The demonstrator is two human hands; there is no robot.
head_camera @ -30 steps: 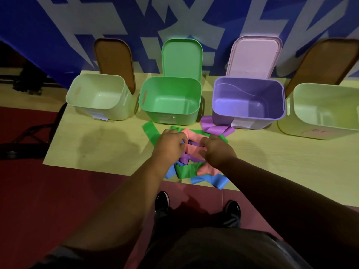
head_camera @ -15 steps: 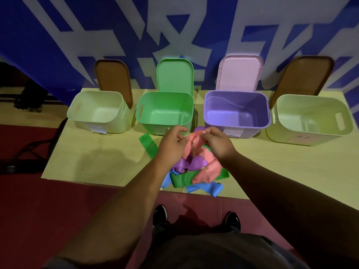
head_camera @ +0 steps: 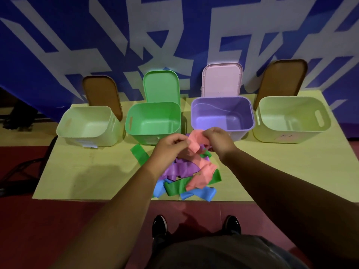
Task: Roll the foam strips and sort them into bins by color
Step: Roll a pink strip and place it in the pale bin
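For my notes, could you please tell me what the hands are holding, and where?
The left hand and right hand pinch the pink strip at its top end.

Bare table (head_camera: 87, 171) left of strip pile (head_camera: 184, 169); bins (head_camera: 155, 121) (tops open) block far side.

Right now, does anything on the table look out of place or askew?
Nothing damaged. One green strip lies apart, left of the tangled pile, and a blue strip sits right at the table's near edge.
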